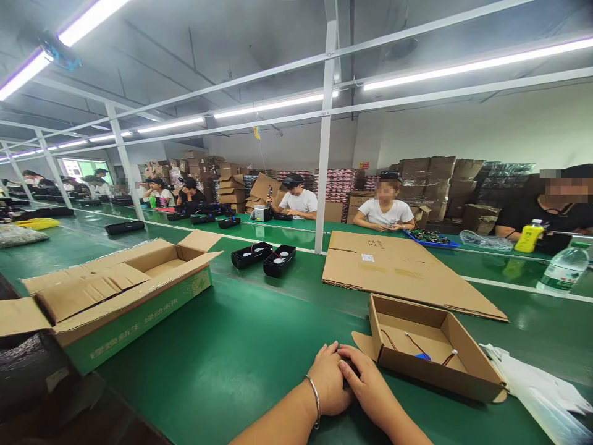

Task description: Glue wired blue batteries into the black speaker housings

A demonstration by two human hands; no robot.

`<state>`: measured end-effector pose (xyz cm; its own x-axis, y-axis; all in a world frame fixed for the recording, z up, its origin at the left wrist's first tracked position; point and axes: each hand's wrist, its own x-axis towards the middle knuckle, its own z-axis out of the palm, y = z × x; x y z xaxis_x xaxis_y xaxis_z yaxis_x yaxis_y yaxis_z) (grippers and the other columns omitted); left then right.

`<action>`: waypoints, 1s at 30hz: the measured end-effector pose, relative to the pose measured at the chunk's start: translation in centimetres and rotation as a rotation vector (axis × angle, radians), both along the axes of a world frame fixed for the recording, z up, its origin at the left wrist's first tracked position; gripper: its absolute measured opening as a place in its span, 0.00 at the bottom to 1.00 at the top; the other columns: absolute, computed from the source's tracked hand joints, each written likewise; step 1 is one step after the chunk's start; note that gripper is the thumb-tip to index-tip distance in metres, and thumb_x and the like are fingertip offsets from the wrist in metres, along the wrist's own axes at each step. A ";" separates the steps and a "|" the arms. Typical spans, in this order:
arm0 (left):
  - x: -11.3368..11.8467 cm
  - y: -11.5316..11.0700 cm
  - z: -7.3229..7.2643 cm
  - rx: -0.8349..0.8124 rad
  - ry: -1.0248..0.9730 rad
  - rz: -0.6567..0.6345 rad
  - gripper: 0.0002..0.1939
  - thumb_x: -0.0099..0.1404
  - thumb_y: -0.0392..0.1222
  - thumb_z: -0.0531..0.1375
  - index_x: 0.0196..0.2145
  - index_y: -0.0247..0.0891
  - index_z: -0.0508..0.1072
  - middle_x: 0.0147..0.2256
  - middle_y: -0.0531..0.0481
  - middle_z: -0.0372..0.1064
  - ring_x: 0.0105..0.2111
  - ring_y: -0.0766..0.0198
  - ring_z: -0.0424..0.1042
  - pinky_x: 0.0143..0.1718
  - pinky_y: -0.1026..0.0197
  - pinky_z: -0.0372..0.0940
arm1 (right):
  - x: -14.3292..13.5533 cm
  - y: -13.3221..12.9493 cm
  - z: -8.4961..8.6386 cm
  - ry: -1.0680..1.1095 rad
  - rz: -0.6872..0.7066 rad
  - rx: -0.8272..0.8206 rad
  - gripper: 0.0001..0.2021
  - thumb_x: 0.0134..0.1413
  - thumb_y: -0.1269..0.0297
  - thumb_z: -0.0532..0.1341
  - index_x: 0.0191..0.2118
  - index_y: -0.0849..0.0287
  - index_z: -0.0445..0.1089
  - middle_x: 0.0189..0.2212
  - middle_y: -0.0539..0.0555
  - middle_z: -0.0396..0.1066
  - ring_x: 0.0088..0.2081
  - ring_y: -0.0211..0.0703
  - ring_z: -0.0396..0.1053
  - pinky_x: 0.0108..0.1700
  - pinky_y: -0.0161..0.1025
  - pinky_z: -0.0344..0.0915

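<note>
My left hand [330,382] rests on the green bench [194,377], a bangle round its wrist. Leaning against it from the right is my right hand [365,380], its fingers lying over the left one. The two hands touch, and I cannot make out anything held between them; the palms are hidden. Just right of them sits an open shallow cardboard box [417,371] with a few thin cables and a blue piece [422,356] inside. Farther forward, two black housings [280,261] with red wires lie side by side.
A long open carton [139,315] stands at the left. Flattened cardboard [393,269] lies beyond the shallow box, and white plastic bags [540,386] lie right of it. A metal post [323,154] rises mid-bench. People sit across, near a water bottle [563,270].
</note>
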<state>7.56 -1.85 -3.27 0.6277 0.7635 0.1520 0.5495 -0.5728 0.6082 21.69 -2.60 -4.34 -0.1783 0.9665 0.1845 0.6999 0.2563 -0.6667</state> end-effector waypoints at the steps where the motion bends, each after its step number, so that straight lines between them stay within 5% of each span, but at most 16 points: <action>1: 0.0 0.0 0.0 0.000 -0.001 0.000 0.28 0.59 0.47 0.49 0.58 0.63 0.52 0.58 0.59 0.54 0.62 0.48 0.45 0.65 0.37 0.40 | 0.0 0.0 -0.1 0.003 0.000 0.001 0.22 0.57 0.50 0.49 0.49 0.59 0.67 0.54 0.55 0.62 0.56 0.45 0.56 0.60 0.46 0.49; 30: 0.0 0.0 0.4 -0.009 0.007 0.001 0.28 0.59 0.47 0.49 0.58 0.62 0.52 0.57 0.59 0.55 0.62 0.49 0.45 0.65 0.37 0.39 | 0.1 0.1 -0.1 0.007 0.006 0.006 0.21 0.57 0.51 0.50 0.49 0.58 0.67 0.53 0.55 0.62 0.55 0.46 0.57 0.59 0.46 0.51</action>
